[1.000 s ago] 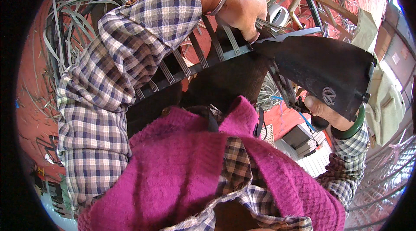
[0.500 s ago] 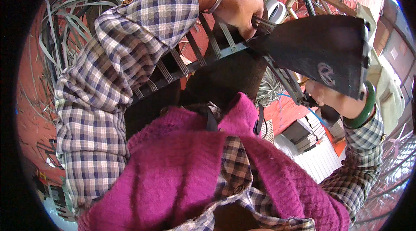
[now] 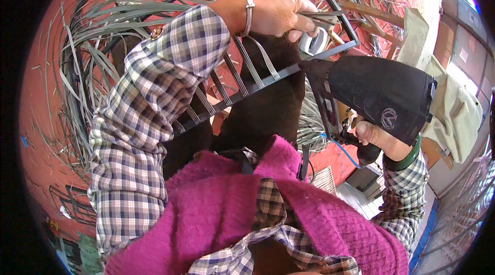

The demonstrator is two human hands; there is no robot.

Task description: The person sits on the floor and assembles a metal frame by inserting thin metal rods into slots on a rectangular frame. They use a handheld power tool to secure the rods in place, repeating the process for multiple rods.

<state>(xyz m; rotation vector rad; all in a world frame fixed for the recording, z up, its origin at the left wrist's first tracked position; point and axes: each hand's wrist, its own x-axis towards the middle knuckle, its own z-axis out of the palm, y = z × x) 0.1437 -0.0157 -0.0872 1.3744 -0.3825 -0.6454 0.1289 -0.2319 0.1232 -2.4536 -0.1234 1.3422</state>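
Evidently, the left hand point(image 3: 281, 13), with a silver bangle point(image 3: 249, 11) at the wrist, is closed on grey flat strips point(image 3: 326, 14), whose ends project rightward. The right hand point(image 3: 384, 141) is wrapped about the handle of a black staple gun point(image 3: 379, 92); most fingers are hidden. The gun's long axis slopes down and rightward from its narrow nose, which overlaps a dark metal frame rail point(image 3: 242, 95); contact cannot be told. That rail, running from lower left to upper right, lies on the body side of the left-hand grip and leftward of the right hand, the left being nearer. Outward, crossing strips point(image 3: 248, 63) span from the rail; loose strips point(image 3: 135, 26) heap beyond, above a red floor point(image 3: 44, 115).
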